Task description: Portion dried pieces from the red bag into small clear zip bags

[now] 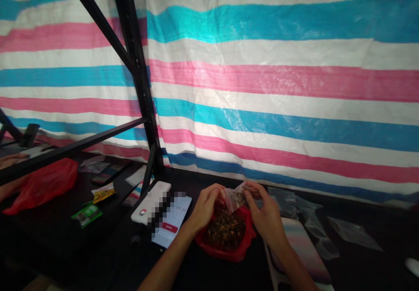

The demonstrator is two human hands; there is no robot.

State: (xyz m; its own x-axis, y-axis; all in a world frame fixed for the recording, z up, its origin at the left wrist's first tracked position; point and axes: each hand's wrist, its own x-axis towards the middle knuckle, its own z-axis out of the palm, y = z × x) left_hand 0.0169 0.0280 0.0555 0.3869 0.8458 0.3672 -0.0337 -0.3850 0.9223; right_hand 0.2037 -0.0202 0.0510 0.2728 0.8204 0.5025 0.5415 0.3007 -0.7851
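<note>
A small clear zip bag (236,197) is held between my two hands, over the far side of a red plastic bag (225,254). The red bag lies opened out and holds a heap of small brown dried pieces (226,230), too fine to name. My left hand (209,200) pinches the zip bag's left edge, its fingers closed. On the other edge, my right hand (262,206) grips with thumb and fingers. Some brownish contents seem to show through the clear plastic.
Left of the red bag lie a lit phone (175,219) and a white power bank (152,201). To the right are clear plastic bags (310,221) and a pastel flat case (303,249) under my right forearm. Beyond a black metal frame (140,85), another person's hand (13,162) is near a red bag (49,181).
</note>
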